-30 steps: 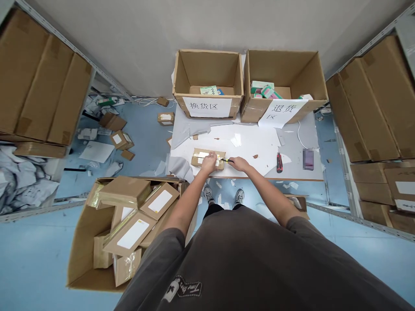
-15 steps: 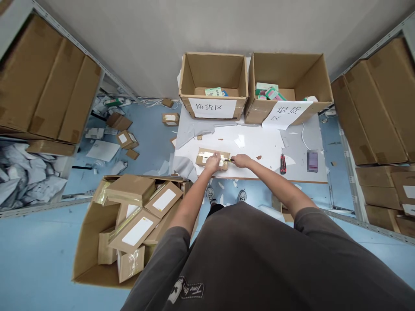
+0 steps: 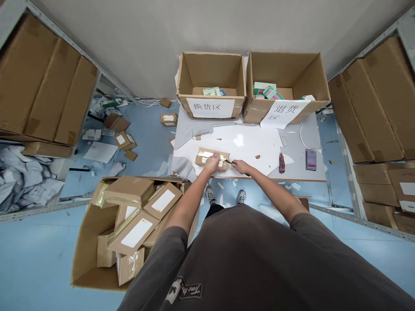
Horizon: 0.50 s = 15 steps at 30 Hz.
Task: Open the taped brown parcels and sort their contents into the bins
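Note:
A small taped cardboard box with a white label lies near the front edge of the white table. My left hand grips its near side, fingers bent over the top. A black utility knife with some yellow on it is held in my right hand, the fingers closed round its handle. Its tip reaches the right end of the box, and its back end sticks out below the hand. Whether the blade is in the tape is too small to tell.
A red-and-black utility knife and a phone-like purple rectangle lie to the right. Two open cartons with paper signs stand at the back. A big carton full of parcels is at lower left. Shelves flank both sides.
My right hand has turned, so the knife now slants, with its back end showing below the hand. The left hand stays on the box. The whole view has shifted slightly.

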Each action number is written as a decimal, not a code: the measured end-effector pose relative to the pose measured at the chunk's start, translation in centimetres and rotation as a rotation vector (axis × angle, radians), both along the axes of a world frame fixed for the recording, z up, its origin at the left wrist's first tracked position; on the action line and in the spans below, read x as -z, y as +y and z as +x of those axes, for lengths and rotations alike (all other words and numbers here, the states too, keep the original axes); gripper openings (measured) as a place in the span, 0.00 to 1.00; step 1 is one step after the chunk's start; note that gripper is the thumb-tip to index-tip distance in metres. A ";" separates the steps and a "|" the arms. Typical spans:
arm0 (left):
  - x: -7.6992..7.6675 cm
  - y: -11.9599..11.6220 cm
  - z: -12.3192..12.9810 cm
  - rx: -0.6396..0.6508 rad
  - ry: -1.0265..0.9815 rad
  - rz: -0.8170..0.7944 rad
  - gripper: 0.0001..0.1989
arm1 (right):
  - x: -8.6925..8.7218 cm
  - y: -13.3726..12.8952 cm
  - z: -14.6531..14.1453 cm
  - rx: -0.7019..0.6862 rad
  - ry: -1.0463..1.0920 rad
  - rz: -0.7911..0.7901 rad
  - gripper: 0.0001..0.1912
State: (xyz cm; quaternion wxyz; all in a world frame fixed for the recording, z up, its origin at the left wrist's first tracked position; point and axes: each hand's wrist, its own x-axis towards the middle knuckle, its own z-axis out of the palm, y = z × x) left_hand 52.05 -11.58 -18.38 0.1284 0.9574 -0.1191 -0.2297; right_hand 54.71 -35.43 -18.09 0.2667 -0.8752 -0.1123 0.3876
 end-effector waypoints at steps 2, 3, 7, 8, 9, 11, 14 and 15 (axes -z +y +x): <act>-0.1 0.0 -0.1 -0.011 -0.011 -0.001 0.58 | 0.2 -0.2 -1.0 0.109 0.130 0.090 0.11; -0.1 0.0 -0.1 -0.016 -0.015 0.001 0.58 | 0.3 -0.2 -1.5 0.162 0.189 0.134 0.12; -0.1 -0.1 0.0 -0.028 -0.023 0.017 0.53 | 0.5 0.5 -3.9 0.311 0.333 0.273 0.16; -0.1 -0.1 0.0 -0.027 -0.026 0.020 0.52 | 0.6 0.7 -4.5 0.325 0.354 0.288 0.17; 0.0 -0.1 0.0 -0.023 -0.032 0.021 0.52 | 0.7 0.9 -5.0 0.338 0.369 0.297 0.17; 0.2 0.1 -0.1 -0.005 -0.043 0.011 0.51 | 1.0 1.2 -5.9 0.373 0.375 0.305 0.19; 0.2 0.4 -0.4 0.036 -0.052 -0.048 0.44 | 1.2 0.6 -6.5 0.390 0.360 0.328 0.18; 0.1 0.6 -0.4 0.033 -0.052 -0.075 0.41 | 1.2 0.1 -6.6 0.382 0.349 0.329 0.18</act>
